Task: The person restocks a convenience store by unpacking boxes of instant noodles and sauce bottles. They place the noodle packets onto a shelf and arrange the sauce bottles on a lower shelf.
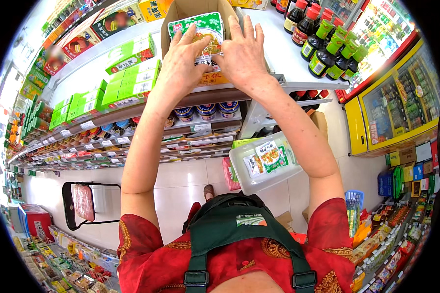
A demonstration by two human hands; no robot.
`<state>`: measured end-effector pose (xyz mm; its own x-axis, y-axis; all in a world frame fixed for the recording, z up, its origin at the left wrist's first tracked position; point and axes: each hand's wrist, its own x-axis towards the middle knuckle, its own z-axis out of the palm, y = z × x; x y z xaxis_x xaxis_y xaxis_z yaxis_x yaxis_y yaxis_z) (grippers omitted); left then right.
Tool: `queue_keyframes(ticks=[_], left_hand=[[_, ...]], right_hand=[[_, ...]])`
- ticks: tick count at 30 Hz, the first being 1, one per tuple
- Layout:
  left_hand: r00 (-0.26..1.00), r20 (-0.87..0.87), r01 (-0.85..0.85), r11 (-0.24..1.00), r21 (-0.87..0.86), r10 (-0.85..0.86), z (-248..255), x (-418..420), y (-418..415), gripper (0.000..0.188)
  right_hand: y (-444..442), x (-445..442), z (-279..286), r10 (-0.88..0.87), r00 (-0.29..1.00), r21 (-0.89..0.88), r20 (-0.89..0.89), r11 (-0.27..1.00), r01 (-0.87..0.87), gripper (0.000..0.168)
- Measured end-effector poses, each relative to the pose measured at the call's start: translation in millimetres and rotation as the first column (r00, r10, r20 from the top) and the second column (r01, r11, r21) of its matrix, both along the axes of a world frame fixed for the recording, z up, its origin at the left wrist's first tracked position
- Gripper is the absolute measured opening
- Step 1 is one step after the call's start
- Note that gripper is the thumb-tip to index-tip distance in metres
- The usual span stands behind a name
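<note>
A green-and-white food packet (212, 22) with a picture of a dish on it lies on top in an open cardboard box (189, 6) on the upper shelf. My left hand (180, 64) rests on the packet's left side with its fingers spread. On the other side, my right hand (245, 55) lies over the packet's right edge and the box's right side, fingers apart. Both thumbs point inward over the lower part of the packet. Neither hand is closed around anything. What lies beneath the packet is hidden.
Green cartons (132, 82) stand left of the box. Sauce bottles (326, 47) crowd the shelf's right end. A translucent plastic tub (258, 183) with several packets (271, 155) sits below my right forearm. A black-framed chair (68, 205) and yellow freezer (357, 124) stand on the floor.
</note>
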<state>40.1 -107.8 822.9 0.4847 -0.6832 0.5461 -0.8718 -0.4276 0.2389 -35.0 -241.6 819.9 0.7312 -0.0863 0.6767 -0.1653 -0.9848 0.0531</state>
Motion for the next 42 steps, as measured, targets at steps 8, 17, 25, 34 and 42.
queue_keyframes(ticks=[8,17,25,34,42], left_hand=[[0.988,0.150,-0.002,0.956,0.293,-0.043,17.6,23.0,-14.3,0.090],[0.904,0.427,-0.111,0.963,0.244,-0.004,-14.1,46.4,-21.8,0.089],[0.986,-0.040,0.159,0.840,0.519,-0.162,34.3,16.6,-8.7,0.047],[0.824,-0.158,0.515,0.836,-0.190,-0.544,-130.3,-117.8,1.4,0.023],[0.487,-0.820,0.762,0.605,0.232,-0.299,-426.9,-220.8,-59.4,0.066]], right_hand=[[-5.3,-4.3,36.3,0.056,0.890,0.138,-0.453,0.990,0.008,0.037],[7.8,14.8,27.7,-0.006,0.912,0.026,-0.410,0.999,0.019,0.019],[-18.2,-12.6,11.2,0.333,0.942,0.024,-0.051,0.943,-0.332,0.010],[-34.2,-167.2,-166.7,0.210,0.902,0.675,-0.378,0.729,0.113,0.027],[-85.8,-257.5,-432.4,-0.253,0.661,0.406,-0.707,0.620,0.671,0.086]])
